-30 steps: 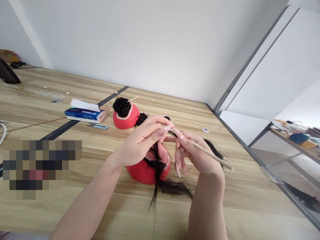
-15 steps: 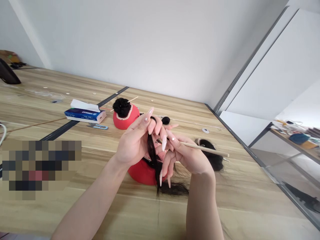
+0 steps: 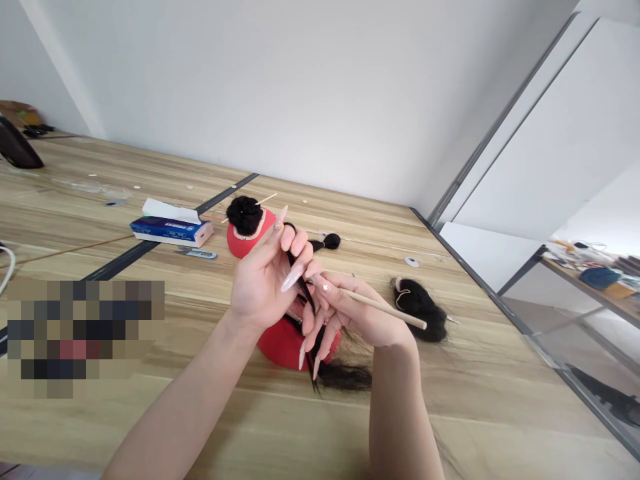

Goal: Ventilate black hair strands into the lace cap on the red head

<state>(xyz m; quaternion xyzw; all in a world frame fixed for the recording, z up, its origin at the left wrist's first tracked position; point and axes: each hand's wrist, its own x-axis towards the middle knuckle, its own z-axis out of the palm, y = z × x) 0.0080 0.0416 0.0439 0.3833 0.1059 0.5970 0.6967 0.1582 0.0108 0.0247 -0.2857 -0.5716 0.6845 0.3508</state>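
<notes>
The black strand (image 3: 303, 287) is held up in front of the near red dome (image 3: 283, 345), left of the scene's right-hand hair bundle and nearer than the far red dome (image 3: 237, 244). Its upper part is looped over the fingers of the left hand (image 3: 265, 287), which are curled around it, with the thumb pointed upward. A pale stick (image 3: 397, 313) is pinched between the thumb and fingers of the right hand (image 3: 370, 312) — its blunt end is slanted down to the right. The other right fingers are bent downward beside the strand, in front of the near dome; whether hair is gripped by them cannot be told. Loose hair (image 3: 346, 376) is spread on the table (image 3: 500, 393) at the near dome's right.

On the far dome, a black bun (image 3: 244, 215) is crossed by a thin stick (image 3: 268, 199). To its left a tissue box (image 3: 173, 231) is placed, with a blue cutter (image 3: 202, 254) just on the near side. Farther right, a small hair coil (image 3: 331, 241), a white disc (image 3: 411, 261) and a hair bundle (image 3: 423, 311) are laid out.
</notes>
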